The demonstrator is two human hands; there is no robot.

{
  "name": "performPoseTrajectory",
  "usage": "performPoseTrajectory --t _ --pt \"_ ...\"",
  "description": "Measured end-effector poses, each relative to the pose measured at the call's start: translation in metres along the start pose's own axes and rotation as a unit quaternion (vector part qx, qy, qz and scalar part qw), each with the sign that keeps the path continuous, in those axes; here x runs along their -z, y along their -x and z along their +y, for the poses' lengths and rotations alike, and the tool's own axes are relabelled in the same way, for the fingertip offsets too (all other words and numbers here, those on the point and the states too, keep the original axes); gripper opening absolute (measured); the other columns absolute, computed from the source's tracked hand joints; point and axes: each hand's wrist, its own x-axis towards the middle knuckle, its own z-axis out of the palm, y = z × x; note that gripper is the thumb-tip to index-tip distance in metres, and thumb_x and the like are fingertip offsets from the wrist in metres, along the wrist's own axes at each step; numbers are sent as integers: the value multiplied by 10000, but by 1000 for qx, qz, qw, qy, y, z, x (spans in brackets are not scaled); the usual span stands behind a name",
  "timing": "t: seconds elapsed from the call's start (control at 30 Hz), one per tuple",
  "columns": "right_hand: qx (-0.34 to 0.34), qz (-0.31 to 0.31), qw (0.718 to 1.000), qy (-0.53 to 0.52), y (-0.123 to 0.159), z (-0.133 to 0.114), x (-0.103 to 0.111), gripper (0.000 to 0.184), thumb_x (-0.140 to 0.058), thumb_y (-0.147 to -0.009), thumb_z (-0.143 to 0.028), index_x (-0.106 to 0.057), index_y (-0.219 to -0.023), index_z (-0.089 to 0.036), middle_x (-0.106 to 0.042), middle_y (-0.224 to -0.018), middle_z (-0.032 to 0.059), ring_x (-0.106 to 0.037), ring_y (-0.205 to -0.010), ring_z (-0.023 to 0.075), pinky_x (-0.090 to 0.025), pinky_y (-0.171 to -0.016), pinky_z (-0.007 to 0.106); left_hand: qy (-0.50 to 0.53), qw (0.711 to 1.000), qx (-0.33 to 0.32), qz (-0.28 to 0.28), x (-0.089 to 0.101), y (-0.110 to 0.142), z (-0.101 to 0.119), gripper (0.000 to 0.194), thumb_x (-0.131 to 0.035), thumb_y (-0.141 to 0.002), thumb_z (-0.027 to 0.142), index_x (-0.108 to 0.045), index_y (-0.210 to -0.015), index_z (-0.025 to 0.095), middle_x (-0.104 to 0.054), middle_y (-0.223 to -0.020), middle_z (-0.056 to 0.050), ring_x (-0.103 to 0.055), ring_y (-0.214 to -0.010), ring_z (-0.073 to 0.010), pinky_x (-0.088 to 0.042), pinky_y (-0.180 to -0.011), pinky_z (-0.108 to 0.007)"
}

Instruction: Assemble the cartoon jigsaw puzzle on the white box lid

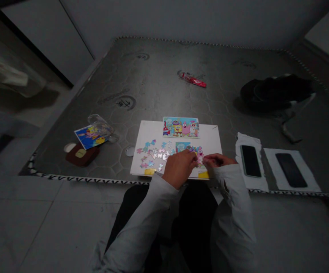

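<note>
Grey surface (pixel 153 94); part-joined puzzle (pixel 183 145) on white board (pixel 150 132); left hand (pixel 180 167) and right hand (pixel 219 160) beside it, fingers narrow, cannot tell what they hold; seemingly fitting step; next calls for careful alignment.

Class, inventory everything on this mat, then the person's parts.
Rectangular board: 1, white, centre
Cartoon cards: 2, multicoloured, atop board; left
Loose jigsaw pieces: many, pastel, on board
Joined jigsaw: 1, multicoloured, board's right
Plastic packet: 1, red, far
Unclear object: 1, black, right
Phones on white sheets: 2, black, right
Rounded case: 1, brown, left
Round disc: 1, silver, left
Transparent packaging: 1, colourless, left
Hands: 2, grey sleeved, at jigsaw
Trousered legs: 2, black, foreground
</note>
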Motion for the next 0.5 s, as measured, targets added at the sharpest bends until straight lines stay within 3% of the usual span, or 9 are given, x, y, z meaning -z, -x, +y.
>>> performPoseTrajectory --t 0.13,0.3,0.5 --pt "-47 96 994 -4 1 -8 8 527 -665 -786 -674 -819 -957 -200 -718 -687 40 -604 -579 160 -400 -528 266 -4 1000 -3 -6 4 2 3 193 -621 -1003 375 -746 -1096 262 -758 -1110 -23 -719 -1007 -232 -510 -754 -314" --pt "-52 111 992 41 3 -14 9 480 -639 -843 -623 -823 -987 -204 -709 -708 25 -547 -566 138 -369 -529 263 -10 999 32 31 24 7 -6 186 -629 -1000 360 -748 -1114 272 -768 -1121 -21 -718 -1011 -222 -518 -788 -313" --pt "-46 115 991 40 5 -16 3 487 -634 -840 -629 -827 -973 -202 -679 -672 7 -507 -549 132 -349 -531 268 -43 983 148 100 65 24 -40 194 -686 -959 327 -759 -1135 287 -801 -1090 -6 -726 -1011 -242 -516 -820 -340"
